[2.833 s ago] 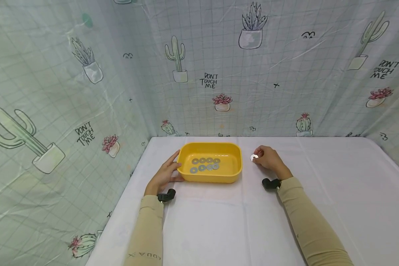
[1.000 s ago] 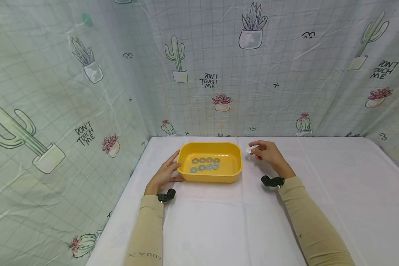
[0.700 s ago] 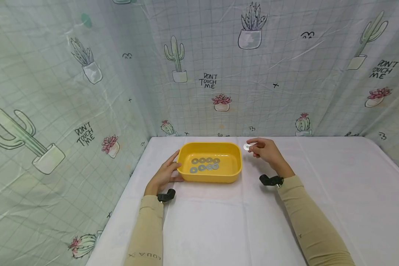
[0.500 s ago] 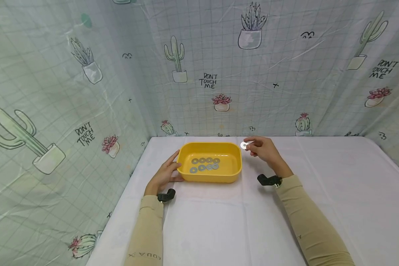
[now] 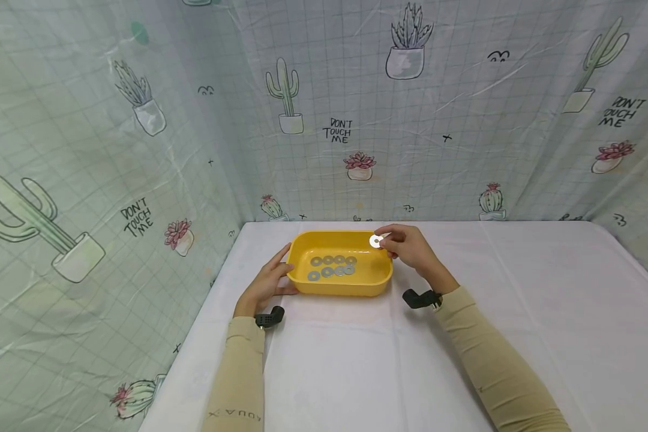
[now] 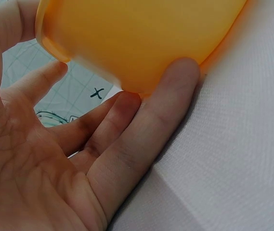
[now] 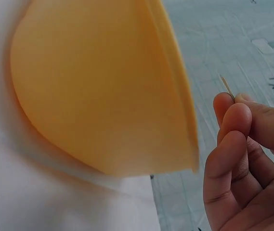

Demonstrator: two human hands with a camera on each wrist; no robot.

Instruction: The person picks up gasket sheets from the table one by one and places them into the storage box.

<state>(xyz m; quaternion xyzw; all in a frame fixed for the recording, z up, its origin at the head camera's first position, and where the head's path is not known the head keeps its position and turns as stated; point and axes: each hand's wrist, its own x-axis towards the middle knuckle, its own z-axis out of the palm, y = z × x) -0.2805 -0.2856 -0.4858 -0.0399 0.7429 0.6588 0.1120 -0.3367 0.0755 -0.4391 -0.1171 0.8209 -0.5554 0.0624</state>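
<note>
- Pinching a washer (image 5: 376, 241) between thumb and fingertips, the right hand (image 5: 407, 249) hangs over the far right corner of the yellow tray (image 5: 380, 287), with the disc just inside the rim line and clear of the tray floor.
- Seen from the right wrist, the washer (image 7: 227, 87) shows edge-on as a thin sliver sticking out above the curled fingers (image 7: 233, 120), so its flat faces stand closer to upright than level; the tray wall (image 7: 103, 96) lies to the hand's left and lower.
- Down and to the left of the held disc, the other washers (image 5: 332, 267) lie flat on the tray floor in two short rows, toward the middle and left of the tray. The bare patch of floor under the right hand sits between those rows and the right wall.
- The left hand (image 5: 267, 282) rests on the white tablecloth (image 5: 356, 360) against the tray's left end. From the left wrist its fingers (image 6: 141, 130) look straight and relaxed, touching the underside curve of the tray wall (image 6: 137, 38) rather than wrapping it.
- Of the two hands, the right is the one nearer the open floor; the left is beside the tray, not over it.
- My judgement: the washer's drop point lies almost straight below the pinch, slightly leftward.
</note>
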